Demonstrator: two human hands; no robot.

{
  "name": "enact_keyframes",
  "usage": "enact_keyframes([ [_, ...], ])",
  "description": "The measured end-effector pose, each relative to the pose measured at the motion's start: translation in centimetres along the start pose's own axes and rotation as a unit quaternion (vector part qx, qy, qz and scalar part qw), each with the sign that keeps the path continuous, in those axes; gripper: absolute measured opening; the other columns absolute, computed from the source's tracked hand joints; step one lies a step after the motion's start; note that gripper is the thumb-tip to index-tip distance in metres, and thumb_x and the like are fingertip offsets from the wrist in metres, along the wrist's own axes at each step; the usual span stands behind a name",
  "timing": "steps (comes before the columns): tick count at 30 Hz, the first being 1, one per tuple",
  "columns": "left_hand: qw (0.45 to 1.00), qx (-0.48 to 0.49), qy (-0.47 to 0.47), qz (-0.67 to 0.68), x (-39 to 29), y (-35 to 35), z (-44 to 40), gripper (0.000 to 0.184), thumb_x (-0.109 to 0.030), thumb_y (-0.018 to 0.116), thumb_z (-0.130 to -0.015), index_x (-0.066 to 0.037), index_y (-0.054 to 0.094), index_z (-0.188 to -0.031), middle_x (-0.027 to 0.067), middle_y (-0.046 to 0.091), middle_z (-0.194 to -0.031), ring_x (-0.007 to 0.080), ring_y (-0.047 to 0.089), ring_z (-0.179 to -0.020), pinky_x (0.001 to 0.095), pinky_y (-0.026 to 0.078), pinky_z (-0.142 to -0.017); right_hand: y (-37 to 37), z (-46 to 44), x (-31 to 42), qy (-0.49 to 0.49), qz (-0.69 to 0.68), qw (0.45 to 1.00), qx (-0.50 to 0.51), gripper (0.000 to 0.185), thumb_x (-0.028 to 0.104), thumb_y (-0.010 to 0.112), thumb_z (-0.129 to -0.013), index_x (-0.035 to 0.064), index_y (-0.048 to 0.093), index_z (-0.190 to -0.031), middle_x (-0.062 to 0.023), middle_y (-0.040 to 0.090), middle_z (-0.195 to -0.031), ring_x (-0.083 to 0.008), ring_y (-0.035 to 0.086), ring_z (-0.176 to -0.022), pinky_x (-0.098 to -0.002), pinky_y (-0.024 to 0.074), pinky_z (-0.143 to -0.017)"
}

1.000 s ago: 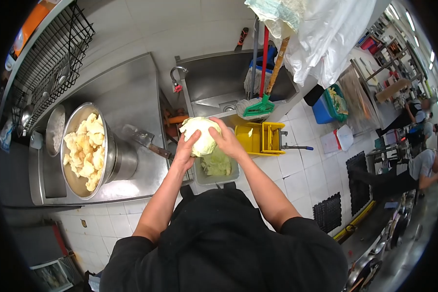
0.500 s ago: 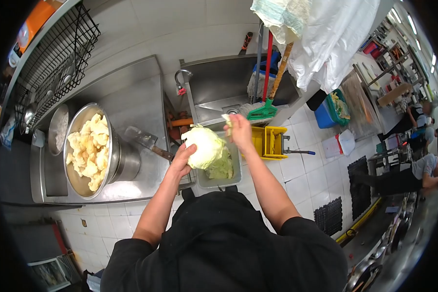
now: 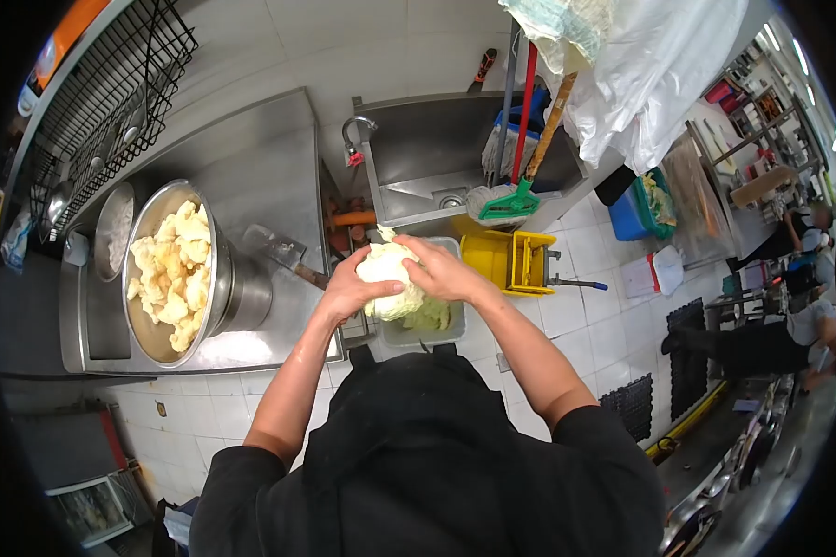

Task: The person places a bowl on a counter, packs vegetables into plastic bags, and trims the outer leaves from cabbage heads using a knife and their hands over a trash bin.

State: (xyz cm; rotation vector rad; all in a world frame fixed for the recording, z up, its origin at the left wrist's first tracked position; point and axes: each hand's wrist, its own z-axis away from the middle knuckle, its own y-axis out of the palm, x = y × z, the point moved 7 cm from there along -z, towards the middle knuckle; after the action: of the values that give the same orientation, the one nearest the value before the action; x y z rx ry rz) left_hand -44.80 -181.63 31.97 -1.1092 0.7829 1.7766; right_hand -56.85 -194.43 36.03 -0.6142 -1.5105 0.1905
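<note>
A pale green cabbage (image 3: 385, 271) is held between both hands in front of my body. My left hand (image 3: 347, 290) curves around its left side, the thumb lying across the front. On the right, my right hand (image 3: 441, 269) grips the head with fingers over the top and thumb on its face. A small leaf edge sticks up at the top of the head. Below it stands a grey plastic bin (image 3: 453, 327) with loose cabbage leaves (image 3: 430, 317) inside. The cabbage and hands hide part of the bin.
A metal bowl (image 3: 215, 278) of cauliflower pieces (image 3: 172, 269) sits on the steel counter at left, beside a cleaver (image 3: 277, 249). Ahead are a sink (image 3: 404, 148), a yellow mop bucket (image 3: 492, 260) and a green squeegee (image 3: 511, 206). Other people (image 3: 808, 325) work at far right.
My right hand, held apart to the right with a piece of leaf, has come back onto the cabbage. The piece no longer shows in it. The view has shifted slightly.
</note>
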Motion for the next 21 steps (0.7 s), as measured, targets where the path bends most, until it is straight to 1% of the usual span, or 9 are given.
enact_keyframes([
  [2, 0.993, -0.029, 0.036, -0.11, -0.8, -0.2, 0.4, 0.118, -0.03, 0.101, -0.062, 0.011, 0.036, -0.152, 0.0197, 0.062, -0.136, 0.0222, 0.065, -0.12, 0.0333, 0.051, -0.104, -0.1, -0.2, 0.3, 0.004, -0.019, 1.0, 0.024, 0.055, 0.023, 0.059, -0.099, 0.0015, 0.045, -0.147, -0.0303, 0.054, -0.142, -0.048, 0.054, -0.128, -0.0492, 0.0438, -0.11],
  [5, 0.99, -0.047, 0.051, -0.126, -1.3, 0.1, 0.5, 0.114, -0.032, 0.102, -0.059, 0.009, 0.043, -0.149, 0.0178, 0.066, -0.131, 0.0211, 0.066, -0.116, 0.033, 0.052, -0.101, 0.6, -0.3, 0.3, 0.01, 0.014, 0.999, 0.049, 0.053, 0.016, 0.058, -0.095, -0.0015, 0.045, -0.143, -0.0315, 0.055, -0.139, -0.0476, 0.053, -0.129, -0.0489, 0.0435, -0.11],
  [7, 0.99, -0.046, 0.051, -0.125, -2.6, 0.5, 1.1, 0.11, -0.031, 0.101, -0.06, 0.008, 0.046, -0.146, 0.0165, 0.067, -0.128, 0.0204, 0.067, -0.114, 0.0326, 0.052, -0.101, 0.9, -0.1, 0.2, -0.01, 0.05, 0.999, -0.02, 0.054, 0.012, 0.053, -0.094, 0.001, 0.044, -0.146, -0.0307, 0.06, -0.13, -0.0465, 0.058, -0.123, -0.0492, 0.0464, -0.104],
  [11, 0.99, -0.066, 0.047, -0.116, -2.6, 0.0, 1.4, 0.103, -0.03, 0.101, -0.06, 0.007, 0.051, -0.142, 0.0141, 0.07, -0.122, 0.018, 0.067, -0.111, 0.0318, 0.053, -0.099, 1.1, -0.3, -0.7, -0.005, 0.039, 0.998, -0.039, 0.048, 0.012, 0.054, -0.094, -0.0008, 0.045, -0.14, -0.0302, 0.059, -0.13, -0.0469, 0.056, -0.125, -0.0489, 0.046, -0.106],
  [13, 0.993, -0.059, 0.033, -0.099, -1.9, -0.3, 1.0, 0.101, -0.028, 0.101, -0.061, 0.007, 0.051, -0.142, 0.0137, 0.07, -0.122, 0.0179, 0.067, -0.111, 0.0317, 0.053, -0.098, 1.0, -0.4, -1.7, 0.045, -0.025, 0.998, -0.032, 0.045, 0.011, 0.053, -0.096, 0.0021, 0.048, -0.139, -0.0279, 0.064, -0.124, -0.0466, 0.062, -0.116, -0.0486, 0.0491, -0.1],
  [17, 0.999, -0.028, 0.017, -0.003, 0.9, -0.7, 0.3, 0.09, -0.019, 0.097, -0.069, 0.006, 0.051, -0.143, 0.0125, 0.07, -0.123, 0.0186, 0.067, -0.112, 0.0325, 0.054, -0.098, 0.9, -0.2, -2.5, 0.015, -0.043, 0.997, -0.056, 0.037, 0.014, 0.054, -0.1, 0.0035, 0.052, -0.136, -0.0254, 0.068, -0.115, -0.0439, 0.066, -0.107, -0.0458, 0.0515, -0.094],
  [19, 0.999, -0.013, -0.001, 0.049, 1.4, -0.7, 0.6, 0.086, -0.014, 0.094, -0.072, 0.006, 0.051, -0.143, 0.0124, 0.069, -0.124, 0.0188, 0.067, -0.113, 0.0333, 0.054, -0.099, 0.3, 0.1, -2.4, 0.032, -0.088, 0.995, -0.04, 0.029, 0.019, 0.056, -0.104, 0.0015, 0.059, -0.128, -0.0203, 0.071, -0.108, -0.0314, 0.068, -0.102, -0.0395, 0.0519, -0.091],
  [20, 0.995, 0.004, -0.016, 0.1, 1.7, -0.5, 0.7, 0.082, -0.01, 0.092, -0.075, 0.006, 0.051, -0.144, 0.0124, 0.069, -0.125, 0.019, 0.067, -0.114, 0.034, 0.055, -0.099, 0.4, 0.1, -2.9, 0.034, -0.09, 0.995, -0.039, 0.029, 0.019, 0.056, -0.104, 0.0015, 0.059, -0.128, -0.0203, 0.071, -0.108, -0.0314, 0.068, -0.102, -0.0395, 0.0519, -0.091],
  [21, 0.995, 0.004, -0.019, 0.1, 2.1, -0.7, 0.4, 0.082, -0.01, 0.092, -0.075, 0.006, 0.051, -0.144, 0.0124, 0.069, -0.125, 0.019, 0.067, -0.114, 0.034, 0.055, -0.099, 0.1, -0.2, -3.2, 0.033, -0.114, 0.992, -0.049, 0.029, 0.022, 0.058, -0.105, 0.0006, 0.061, -0.124, -0.0167, 0.071, -0.105, -0.0246, 0.066, -0.1, -0.0367, 0.0516, -0.09],
])
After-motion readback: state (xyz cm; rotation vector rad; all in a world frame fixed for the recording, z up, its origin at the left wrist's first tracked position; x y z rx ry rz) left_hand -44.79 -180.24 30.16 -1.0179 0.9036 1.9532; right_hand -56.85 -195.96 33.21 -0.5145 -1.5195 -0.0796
